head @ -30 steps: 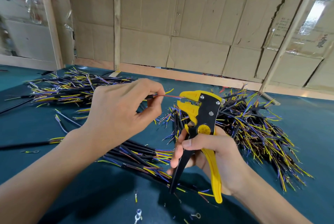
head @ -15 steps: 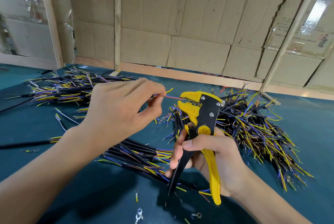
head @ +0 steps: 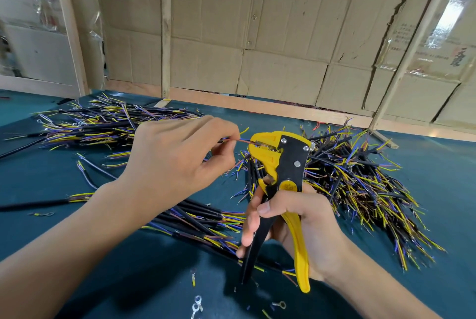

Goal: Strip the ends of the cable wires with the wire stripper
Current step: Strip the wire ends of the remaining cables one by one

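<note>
A red wire [head: 242, 140] is pinched by the left hand [head: 175, 161], its tip fed into the stripper [head: 279, 164], gripped by the right hand [head: 296, 218]; handles unsqueezed; piles [head: 360, 184] seemingly remain.

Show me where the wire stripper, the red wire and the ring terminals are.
wire stripper [head: 296, 164]: head view, on its black body.
red wire [head: 243, 140]: head view, mid-length before the stripper.
ring terminals [head: 197, 304]: head view, on the nearest silver pair.
</note>
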A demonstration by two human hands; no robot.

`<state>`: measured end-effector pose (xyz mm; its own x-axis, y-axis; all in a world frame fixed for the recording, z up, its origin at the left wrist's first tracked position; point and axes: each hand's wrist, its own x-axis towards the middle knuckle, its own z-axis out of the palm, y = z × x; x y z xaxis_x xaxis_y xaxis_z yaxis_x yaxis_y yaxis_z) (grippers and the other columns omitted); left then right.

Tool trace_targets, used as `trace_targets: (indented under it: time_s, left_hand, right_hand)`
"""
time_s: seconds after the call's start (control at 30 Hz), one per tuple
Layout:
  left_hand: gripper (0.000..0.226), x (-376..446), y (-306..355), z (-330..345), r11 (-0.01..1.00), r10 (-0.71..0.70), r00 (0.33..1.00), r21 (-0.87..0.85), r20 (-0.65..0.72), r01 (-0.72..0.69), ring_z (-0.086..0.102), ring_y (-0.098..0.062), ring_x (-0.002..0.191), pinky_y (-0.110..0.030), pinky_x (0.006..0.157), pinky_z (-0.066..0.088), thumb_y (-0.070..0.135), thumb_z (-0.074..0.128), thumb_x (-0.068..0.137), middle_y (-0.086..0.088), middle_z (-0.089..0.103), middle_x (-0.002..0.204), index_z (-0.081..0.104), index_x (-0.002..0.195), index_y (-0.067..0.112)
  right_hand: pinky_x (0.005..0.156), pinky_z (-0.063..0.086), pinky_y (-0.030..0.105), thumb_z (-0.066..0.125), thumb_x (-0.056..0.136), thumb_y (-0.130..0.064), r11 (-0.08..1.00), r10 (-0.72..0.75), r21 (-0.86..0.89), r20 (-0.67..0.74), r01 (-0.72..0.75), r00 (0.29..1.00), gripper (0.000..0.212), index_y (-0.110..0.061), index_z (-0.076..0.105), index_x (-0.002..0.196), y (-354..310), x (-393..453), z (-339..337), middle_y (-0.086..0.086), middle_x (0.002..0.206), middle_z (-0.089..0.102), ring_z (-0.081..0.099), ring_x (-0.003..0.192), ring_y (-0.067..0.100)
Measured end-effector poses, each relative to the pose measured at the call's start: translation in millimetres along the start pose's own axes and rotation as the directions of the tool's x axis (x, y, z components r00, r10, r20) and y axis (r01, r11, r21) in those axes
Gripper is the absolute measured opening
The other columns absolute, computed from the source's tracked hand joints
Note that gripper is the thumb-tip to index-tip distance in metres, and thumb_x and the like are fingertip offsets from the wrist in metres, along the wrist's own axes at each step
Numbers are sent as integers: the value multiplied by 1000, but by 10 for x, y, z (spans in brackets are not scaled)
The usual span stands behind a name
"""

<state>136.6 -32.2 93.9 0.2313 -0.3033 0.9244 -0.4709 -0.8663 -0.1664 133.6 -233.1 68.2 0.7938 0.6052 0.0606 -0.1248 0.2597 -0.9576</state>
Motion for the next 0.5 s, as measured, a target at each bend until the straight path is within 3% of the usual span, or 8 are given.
trace_targets:
  time_s: [0.1,0.27,0.37,0.47,0.5]
  left_hand:
    - [11,-19,-6,13,999,-45,999,-24,-20,44,59,-14,57,-35,48,45,13,63,88,9,68,72,74,87,13]
    - [10,-31,9,45,992,-99,995,-78,-33,96,31,-1,67,-20,54,36,13,63,88,11,66,72,73,88,14]
    - [9,-38,34,44,986,-127,992,-110,-9,125,37,2,66,-15,56,32,15,64,89,11,66,70,73,88,15]
    - [7,-43,51,45,980,-150,989,-132,13,150,43,20,69,-15,56,32,15,65,88,13,68,72,72,88,15]
    - [7,-44,55,47,979,-154,988,-133,15,154,44,20,69,-15,56,33,15,66,87,14,67,73,72,88,16]
  right_hand:
    - [62,56,53,65,57,-8,1000,-6,11,5,6,1000,14,-2,63,70,7,-1,-14,23,63,55,59,55,37]
    - [63,55,54,64,59,-8,1000,-15,10,16,15,1000,13,-3,63,71,10,2,-25,22,63,56,59,55,36]
    - [63,55,55,65,58,-8,1000,-13,15,10,13,1000,14,-2,62,70,3,-2,-33,23,62,55,59,54,37]
    - [60,54,52,64,54,-10,1000,-13,3,-13,13,1000,17,0,60,67,-12,-14,-27,22,59,53,57,51,36]
    - [58,52,51,63,51,-11,1000,-11,-3,-28,11,1000,17,0,58,63,-12,-19,-12,21,57,51,55,48,34]
